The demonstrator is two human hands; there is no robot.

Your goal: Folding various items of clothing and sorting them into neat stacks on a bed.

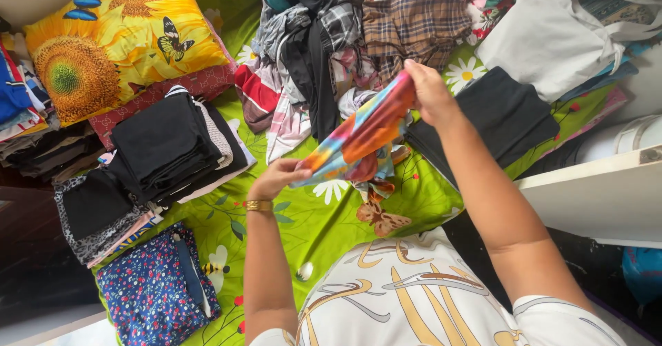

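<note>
Both hands grasp the multicoloured orange-and-blue patterned cloth (362, 136), slanting from the left hand (276, 178) up to the right hand (427, 91).

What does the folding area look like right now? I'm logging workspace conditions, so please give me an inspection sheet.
Surface: green floral bed sheet, mostly covered.
Job's things: multicoloured cloth stretched between both hands above the sheet.
Clutter: unsorted clothes heap at the top; folded black stack at left; folded navy floral piece; folded black garment at right; sunflower pillow; grey tote bag.
Grippers: left hand pinches the cloth's lower end; right hand grips its upper end; gold bracelet on the left wrist.
Cables: nothing seen.
Surroundings: white shelf edge at right.
</note>
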